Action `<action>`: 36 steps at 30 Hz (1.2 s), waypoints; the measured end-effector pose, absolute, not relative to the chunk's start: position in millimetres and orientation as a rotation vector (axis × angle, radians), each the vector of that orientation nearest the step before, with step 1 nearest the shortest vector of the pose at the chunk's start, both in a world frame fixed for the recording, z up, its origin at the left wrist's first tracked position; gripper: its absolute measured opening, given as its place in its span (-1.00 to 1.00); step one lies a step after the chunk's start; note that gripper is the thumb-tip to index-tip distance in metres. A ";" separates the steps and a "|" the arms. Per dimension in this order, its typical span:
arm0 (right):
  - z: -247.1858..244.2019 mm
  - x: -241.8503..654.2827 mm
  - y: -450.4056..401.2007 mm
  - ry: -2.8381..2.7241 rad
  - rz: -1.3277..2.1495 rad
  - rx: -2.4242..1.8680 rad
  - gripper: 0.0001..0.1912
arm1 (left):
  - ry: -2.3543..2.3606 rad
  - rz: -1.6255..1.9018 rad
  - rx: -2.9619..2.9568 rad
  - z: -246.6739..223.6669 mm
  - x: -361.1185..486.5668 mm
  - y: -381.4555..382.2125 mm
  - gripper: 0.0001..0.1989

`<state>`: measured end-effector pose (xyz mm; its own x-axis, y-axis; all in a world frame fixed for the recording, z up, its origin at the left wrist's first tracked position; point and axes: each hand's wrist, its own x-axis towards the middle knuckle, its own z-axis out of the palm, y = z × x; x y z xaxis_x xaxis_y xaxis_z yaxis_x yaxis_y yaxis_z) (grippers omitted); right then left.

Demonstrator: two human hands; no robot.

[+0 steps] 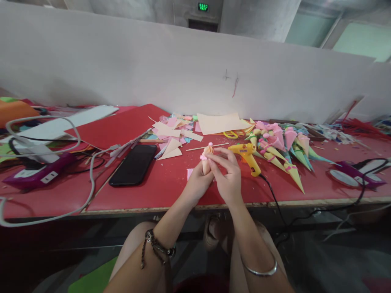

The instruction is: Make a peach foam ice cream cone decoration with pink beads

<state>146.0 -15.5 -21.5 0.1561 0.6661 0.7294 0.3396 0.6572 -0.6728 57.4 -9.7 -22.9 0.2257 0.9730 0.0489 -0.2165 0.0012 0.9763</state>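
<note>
Between my hands is a small craft ice cream cone (206, 166), upright, with a pale peach cone, a pink frill, a peach-orange swirl and a pink ball on top. My left hand (198, 181) is closed around the lower cone. On the right side, the fingers of my right hand (227, 173) touch the swirl and frill with their tips; the exact contact is partly hidden. A yellow glue gun (247, 156) lies just right of my right hand. Behind the cone a thin wooden stick (195, 149) rests on the red table (166, 191).
At left are a black phone (133, 165), a white cable (91, 175) and a purple power strip (39, 173). Paper scraps (171, 132), yellow scissors (230, 134) and several finished paper cones (295, 175) lie behind and right. Another purple power strip (356, 173) sits far right.
</note>
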 end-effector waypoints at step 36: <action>-19.8 142.1 -14.4 -1.136 0.983 -0.745 -0.68 | 0.815 1.293 1.399 -22.8 59.3 -9.0 -0.83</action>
